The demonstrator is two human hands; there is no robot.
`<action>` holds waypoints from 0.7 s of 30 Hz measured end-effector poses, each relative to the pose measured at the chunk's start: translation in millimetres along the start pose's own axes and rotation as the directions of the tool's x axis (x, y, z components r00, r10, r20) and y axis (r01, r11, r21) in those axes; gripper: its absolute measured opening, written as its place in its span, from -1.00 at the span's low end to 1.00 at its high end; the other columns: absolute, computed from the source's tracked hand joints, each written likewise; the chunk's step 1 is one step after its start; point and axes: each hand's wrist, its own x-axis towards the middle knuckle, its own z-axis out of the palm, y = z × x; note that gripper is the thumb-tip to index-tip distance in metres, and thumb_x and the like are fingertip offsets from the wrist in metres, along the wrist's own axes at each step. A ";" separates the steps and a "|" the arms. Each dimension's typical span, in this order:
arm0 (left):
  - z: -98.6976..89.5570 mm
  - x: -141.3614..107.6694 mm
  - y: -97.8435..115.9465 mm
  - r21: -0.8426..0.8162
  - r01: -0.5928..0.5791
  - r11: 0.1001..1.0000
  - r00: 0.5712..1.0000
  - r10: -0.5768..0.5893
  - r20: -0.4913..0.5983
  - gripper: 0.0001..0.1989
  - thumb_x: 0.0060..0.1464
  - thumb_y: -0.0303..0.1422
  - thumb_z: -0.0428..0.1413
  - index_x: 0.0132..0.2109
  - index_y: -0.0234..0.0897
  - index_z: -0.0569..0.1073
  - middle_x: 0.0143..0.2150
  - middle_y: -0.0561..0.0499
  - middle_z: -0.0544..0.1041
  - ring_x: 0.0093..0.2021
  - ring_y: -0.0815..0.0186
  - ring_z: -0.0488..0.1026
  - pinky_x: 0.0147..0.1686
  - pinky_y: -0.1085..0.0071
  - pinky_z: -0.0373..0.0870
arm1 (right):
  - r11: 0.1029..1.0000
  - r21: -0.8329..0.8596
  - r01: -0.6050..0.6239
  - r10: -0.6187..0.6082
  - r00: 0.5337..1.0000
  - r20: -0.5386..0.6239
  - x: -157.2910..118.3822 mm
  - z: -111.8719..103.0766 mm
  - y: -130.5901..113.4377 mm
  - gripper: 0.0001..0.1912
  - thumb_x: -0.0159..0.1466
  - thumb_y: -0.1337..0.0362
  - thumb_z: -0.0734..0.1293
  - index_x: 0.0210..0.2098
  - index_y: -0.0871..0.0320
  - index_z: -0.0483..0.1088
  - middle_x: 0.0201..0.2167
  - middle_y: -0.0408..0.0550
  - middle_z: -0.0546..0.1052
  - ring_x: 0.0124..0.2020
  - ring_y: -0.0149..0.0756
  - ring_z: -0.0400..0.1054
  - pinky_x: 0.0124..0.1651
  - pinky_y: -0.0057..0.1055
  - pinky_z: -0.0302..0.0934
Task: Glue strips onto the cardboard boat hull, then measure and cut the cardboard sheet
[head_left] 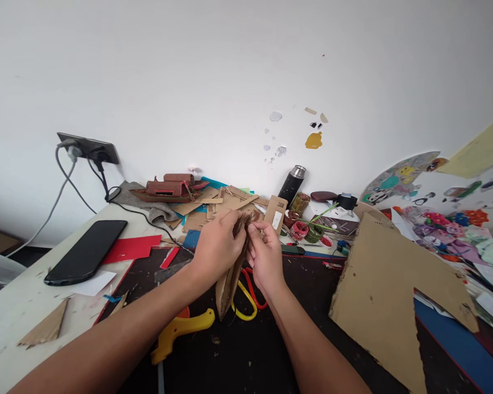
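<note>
A long, narrow cardboard piece [227,290], shaped like a small boat hull, is held up over the dark mat. My left hand [217,243] grips it from the left near its upper end, fingers closed around the edge. My right hand [266,254] pinches the same upper end from the right, with thumb and fingertips together. My fingers partly hide that end. The lower tip hangs down, close to the yellow scissor handle [252,312] and a red handle loop [258,293] on the mat. A yellow glue gun [181,328] lies beside my left forearm, partly covered by it.
A large cardboard sheet [378,295] lies to the right. Cardboard scraps [195,221], a brown model boat [168,189], paint jars [299,230] and a black flask [291,186] crowd the back. At left are a phone [86,251], red paper [133,247] and cables [143,213].
</note>
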 end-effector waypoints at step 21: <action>-2.0 0.9 1.6 -0.016 0.016 1.000 1.000 -0.015 0.017 -0.88 0.26 -0.50 0.13 -0.14 -0.23 0.55 -0.20 -0.07 0.62 -0.15 0.10 0.59 -0.21 0.31 0.40 | 1.000 -0.013 0.004 -0.004 1.000 0.002 -0.7 -0.7 0.1 -0.52 0.18 -0.12 0.60 -0.30 0.05 0.38 -0.74 -0.48 0.14 -0.75 -0.54 -0.10 -0.74 -0.63 -0.20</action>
